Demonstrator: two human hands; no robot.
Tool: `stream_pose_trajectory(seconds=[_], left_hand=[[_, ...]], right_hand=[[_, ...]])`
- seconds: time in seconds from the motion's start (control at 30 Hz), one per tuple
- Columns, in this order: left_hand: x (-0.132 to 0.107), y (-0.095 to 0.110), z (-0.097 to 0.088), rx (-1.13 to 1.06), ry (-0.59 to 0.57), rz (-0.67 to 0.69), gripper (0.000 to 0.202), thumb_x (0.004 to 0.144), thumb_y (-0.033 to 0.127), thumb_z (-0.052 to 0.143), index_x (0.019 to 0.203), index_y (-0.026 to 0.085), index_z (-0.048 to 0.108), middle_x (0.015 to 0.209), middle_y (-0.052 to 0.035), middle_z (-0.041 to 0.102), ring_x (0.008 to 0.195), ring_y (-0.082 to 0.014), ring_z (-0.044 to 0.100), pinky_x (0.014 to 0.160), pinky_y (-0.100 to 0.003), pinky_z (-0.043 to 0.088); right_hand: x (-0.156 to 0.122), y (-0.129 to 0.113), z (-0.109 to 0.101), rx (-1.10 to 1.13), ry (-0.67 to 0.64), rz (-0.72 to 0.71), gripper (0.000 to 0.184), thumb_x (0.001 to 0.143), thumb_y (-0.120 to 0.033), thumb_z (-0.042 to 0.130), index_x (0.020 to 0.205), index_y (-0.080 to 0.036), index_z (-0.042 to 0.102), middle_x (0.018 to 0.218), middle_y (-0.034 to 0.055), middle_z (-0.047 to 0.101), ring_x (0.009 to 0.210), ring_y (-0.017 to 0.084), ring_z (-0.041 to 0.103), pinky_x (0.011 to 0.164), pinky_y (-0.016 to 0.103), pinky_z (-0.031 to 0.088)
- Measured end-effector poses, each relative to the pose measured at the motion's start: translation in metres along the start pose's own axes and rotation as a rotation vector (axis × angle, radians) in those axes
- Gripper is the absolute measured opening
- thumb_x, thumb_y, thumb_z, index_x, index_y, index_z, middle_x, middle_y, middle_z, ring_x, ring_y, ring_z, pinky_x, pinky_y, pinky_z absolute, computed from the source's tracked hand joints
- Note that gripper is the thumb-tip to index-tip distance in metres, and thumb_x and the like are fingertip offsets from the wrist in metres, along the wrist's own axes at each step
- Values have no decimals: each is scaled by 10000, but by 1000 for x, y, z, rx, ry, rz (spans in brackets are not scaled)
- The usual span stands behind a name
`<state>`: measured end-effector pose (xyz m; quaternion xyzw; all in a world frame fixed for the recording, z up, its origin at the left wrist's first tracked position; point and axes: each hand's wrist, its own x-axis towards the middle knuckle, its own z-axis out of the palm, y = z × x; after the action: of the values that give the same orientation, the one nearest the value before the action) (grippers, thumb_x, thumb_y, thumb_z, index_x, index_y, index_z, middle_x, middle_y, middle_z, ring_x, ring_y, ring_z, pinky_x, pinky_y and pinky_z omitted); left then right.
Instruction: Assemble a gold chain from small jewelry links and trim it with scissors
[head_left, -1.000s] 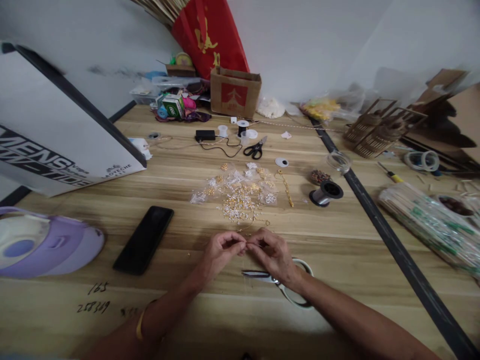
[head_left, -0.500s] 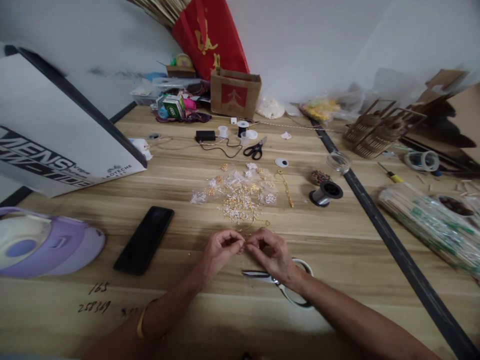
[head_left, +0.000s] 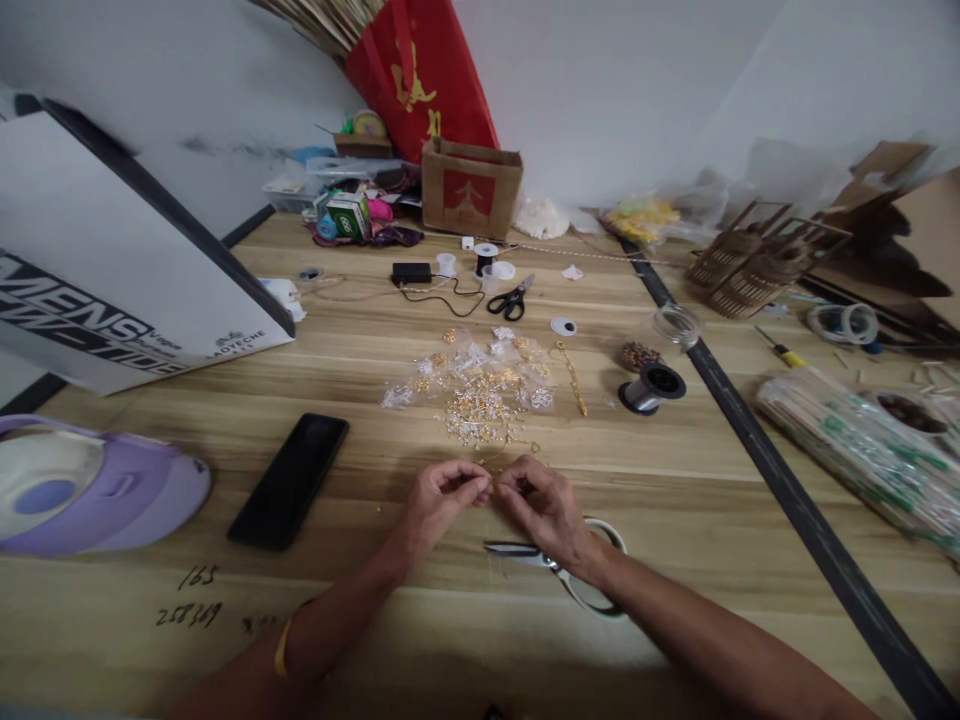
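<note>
Nothing is seen to have shifted since the earlier frames: left hand and right hand are pressed fingertip to fingertip, pinched narrowly on a small piece between them, too tiny to identify. Gold findings are spread just beyond the pinch, equally near both hands.

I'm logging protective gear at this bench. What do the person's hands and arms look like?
The left hand and right hand are bare: no gloves, and no rings that I can make out. Both forearms are bare, with no sleeves in view. A thin yellow band circles the left wrist.
</note>
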<state>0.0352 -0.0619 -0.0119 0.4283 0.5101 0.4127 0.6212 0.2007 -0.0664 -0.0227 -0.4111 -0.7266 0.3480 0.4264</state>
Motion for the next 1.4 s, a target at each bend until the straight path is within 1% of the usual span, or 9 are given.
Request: stream_pose_trajectory(seconds=[0.27, 0.5, 0.73, 0.87, 1.17, 1.4], left_hand=[[-1, 0, 1, -37, -10, -10, 150, 605, 252, 709, 673, 126, 666, 575, -2, 628, 561, -112, 557, 581, -226, 461], [-2, 2, 1, 6, -35, -13, 127, 632, 244, 693, 674, 128, 663, 580, -3, 621, 580, -116, 556, 596, -229, 452], [-2, 2, -1, 15, -47, -9, 121, 623, 235, 688, 668, 129, 649, 581, 2, 611, 586, -115, 549, 599, -225, 441], [-2, 2, -1, 42, -46, 8, 126, 638, 245, 683, 665, 129, 642, 587, -1, 606, 587, -115, 541, 591, -224, 431], [-1, 0, -2, 85, -56, 64, 109, 642, 237, 669, 638, 135, 630, 582, -1, 600, 577, -111, 531, 569, -212, 416], [-1, 0, -2, 88, -49, 40, 117, 628, 242, 676, 667, 135, 653, 590, -1, 613, 582, -117, 541, 572, -216, 425]], right_hand=[[1, -1, -1, 5, -17, 5, 104, 858, -231, 533, 782, -173, 573, 680, 26, 584, 610, 125, 534, 555, 231, 417], [1, -2, -2, 6, -30, 8, 127, 860, -245, 536, 770, -173, 588, 662, 21, 576, 598, 124, 529, 546, 229, 412], [1, -1, -1, 8, -30, 8, 130, 860, -246, 538, 766, -170, 583, 662, 18, 574, 600, 121, 522, 553, 224, 412], [1, -1, -1, -1, -36, 6, 145, 866, -261, 528, 768, -168, 582, 662, 23, 571, 602, 123, 526, 556, 228, 418], [1, 0, -1, 1, -40, 12, 106, 853, -243, 543, 786, -175, 590, 670, 22, 575, 605, 126, 527, 556, 231, 415], [1, -2, -1, 9, -49, 26, 104, 849, -224, 544, 776, -172, 596, 664, 19, 574, 602, 121, 525, 555, 224, 410]])
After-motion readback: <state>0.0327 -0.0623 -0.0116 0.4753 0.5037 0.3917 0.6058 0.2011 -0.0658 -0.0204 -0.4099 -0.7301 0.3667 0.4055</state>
